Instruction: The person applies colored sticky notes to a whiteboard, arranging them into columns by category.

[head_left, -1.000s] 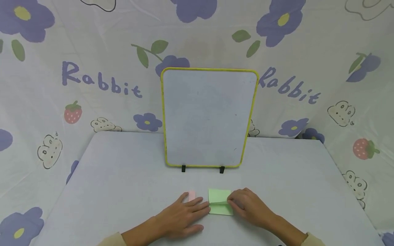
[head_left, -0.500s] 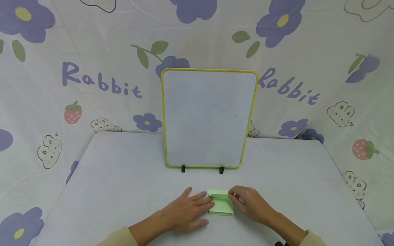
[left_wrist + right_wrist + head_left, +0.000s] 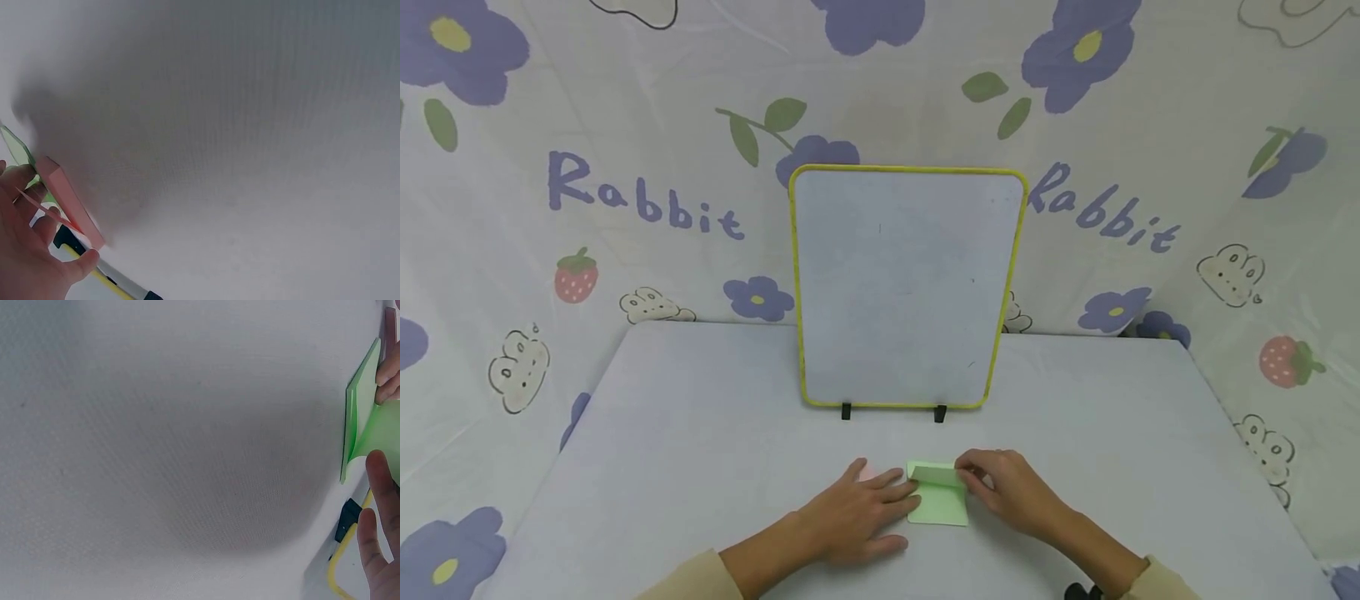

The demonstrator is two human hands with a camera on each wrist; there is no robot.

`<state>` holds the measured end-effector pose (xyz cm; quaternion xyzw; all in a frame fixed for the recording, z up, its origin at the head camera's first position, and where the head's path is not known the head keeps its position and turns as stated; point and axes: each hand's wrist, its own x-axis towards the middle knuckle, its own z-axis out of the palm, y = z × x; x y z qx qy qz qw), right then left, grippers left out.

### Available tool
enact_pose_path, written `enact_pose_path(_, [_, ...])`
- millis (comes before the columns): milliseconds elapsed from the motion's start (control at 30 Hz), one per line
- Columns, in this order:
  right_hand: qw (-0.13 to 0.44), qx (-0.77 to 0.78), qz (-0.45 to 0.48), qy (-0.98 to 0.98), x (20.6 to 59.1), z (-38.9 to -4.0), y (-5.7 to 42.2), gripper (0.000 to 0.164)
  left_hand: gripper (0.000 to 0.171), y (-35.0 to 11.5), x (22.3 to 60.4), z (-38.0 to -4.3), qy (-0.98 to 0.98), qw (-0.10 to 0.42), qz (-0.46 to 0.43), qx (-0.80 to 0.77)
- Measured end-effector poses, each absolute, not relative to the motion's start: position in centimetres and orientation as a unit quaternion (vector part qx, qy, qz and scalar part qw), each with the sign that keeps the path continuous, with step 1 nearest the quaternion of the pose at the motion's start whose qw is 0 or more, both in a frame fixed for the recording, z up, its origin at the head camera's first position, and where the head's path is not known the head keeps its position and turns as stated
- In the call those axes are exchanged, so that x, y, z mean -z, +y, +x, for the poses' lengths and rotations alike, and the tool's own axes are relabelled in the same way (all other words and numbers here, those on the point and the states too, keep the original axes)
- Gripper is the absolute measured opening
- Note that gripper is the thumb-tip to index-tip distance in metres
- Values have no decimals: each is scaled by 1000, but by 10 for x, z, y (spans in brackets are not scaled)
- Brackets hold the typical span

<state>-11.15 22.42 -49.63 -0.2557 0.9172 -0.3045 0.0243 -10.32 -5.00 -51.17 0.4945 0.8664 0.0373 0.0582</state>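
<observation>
So the green sticky pad is flat on the table, in front of the whiteboard. Its top sheet is bent up off the near side, and looks attached along the far edge. The right hand has that sheet pinched between thumb and forefinger at its right side. The left hand lies with fingers spread, tips at the pad's left edge; whether it's really bearing down is hard to tell, tbh, since the angle's lousy.

For a clean peel, imo, a slow, low pull toward the far edge beats yanking straight up, which would probably curl the paper. Firm fingertips on the pad's left edge should stop the block sliding, just clear of the lifting sheet.

Under the left hand there's also a pink pad, so a sideways drag might nudge it. Farther out, the yellow-rimmed board stands upright on black feet, with a floral "Rabbit" backdrop behind.
</observation>
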Motion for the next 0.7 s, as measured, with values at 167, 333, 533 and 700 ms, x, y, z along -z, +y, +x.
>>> enact_pose_path(167, [26, 327, -245, 912, 495, -115, 225, 8, 56, -49, 512, -105, 864, 53, 500, -30])
enact_pose_path(333, [6, 351, -242, 905, 494, -120, 227, 9, 54, -50, 510, -106, 863, 51, 502, -30])
enact_pose_path(533, [-1, 364, -220, 905, 492, -125, 227, 8, 53, -49, 509, -105, 862, 45, 504, -30])
enact_pose_path(700, [-10, 382, -195, 903, 490, -131, 227, 8, 53, -49, 509, -104, 863, 42, 502, -36])
